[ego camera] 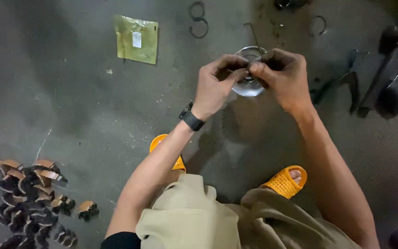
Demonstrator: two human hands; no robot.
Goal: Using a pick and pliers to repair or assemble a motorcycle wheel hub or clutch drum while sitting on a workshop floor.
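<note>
While both hands meet over the bowl, the scene reads as follows:

Left hand: the left hand (217, 83), a dark watch (191, 118) on its wrist, has its fingertips pinched narrow on a small dark part (248, 73), too small to make out.
Right hand: the right hand (284, 76) meets it fingertip to fingertip, fingers curled tight on the same small part and on a thin bent wire (255, 40) that sticks up and away from the knuckles.
Where the work sits: the part is held in the air between the two hands, just above a small clear round bowl (249, 86) standing on the grey concrete floor (70, 92).
Done, as far as it shows: a heap of small curved brown-and-black pieces (31, 198) lies well apart at the lower left; I judge these may be finished or waiting stock, but cannot tell which.
Left to do: the part in the fingers looks mid-handling, not set down; what lies in the bowl is hidden by the hands.
Around: a yellow-green plastic packet (137, 39), a dark wire loop (198, 20) and dark metal tools (383, 78) at the right.
Person: seated or squatting, orange slippers (285, 181) on the floor.
</note>
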